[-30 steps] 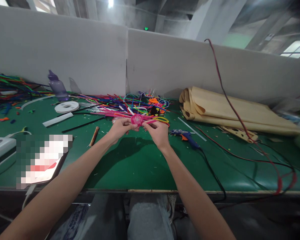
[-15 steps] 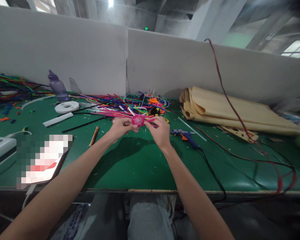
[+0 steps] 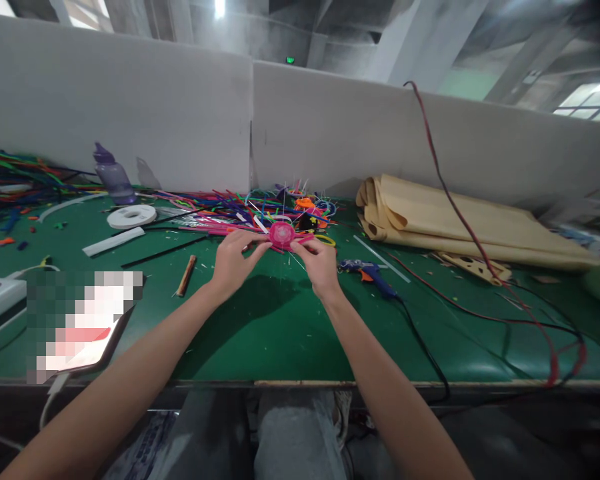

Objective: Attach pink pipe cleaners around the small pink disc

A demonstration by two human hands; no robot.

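Note:
A round pink piece (image 3: 282,234) with a paler centre and thin clear strands sticking out is held up above the green table. My right hand (image 3: 320,263) pinches its right side between thumb and fingers. On the other side is my left hand (image 3: 237,260), its thumb and fingertips at the piece's left edge with a gap between thumb and index finger. Behind them lies a heap of coloured strips (image 3: 220,207), partly hidden by my hands and the piece.
A blue glue gun (image 3: 375,277) with a black cable lies right of my hands. Rolled brown paper (image 3: 460,217), a purple bottle (image 3: 115,177), a white tape roll (image 3: 131,216), a brown stick (image 3: 186,275) and a phone (image 3: 85,327) are around. A red-black wire (image 3: 445,180) hangs at right.
The pink piece has risen slightly and moved a little right, facing the camera more. My left hand's thumb and fingers have spread farther apart. The view has shifted slightly.

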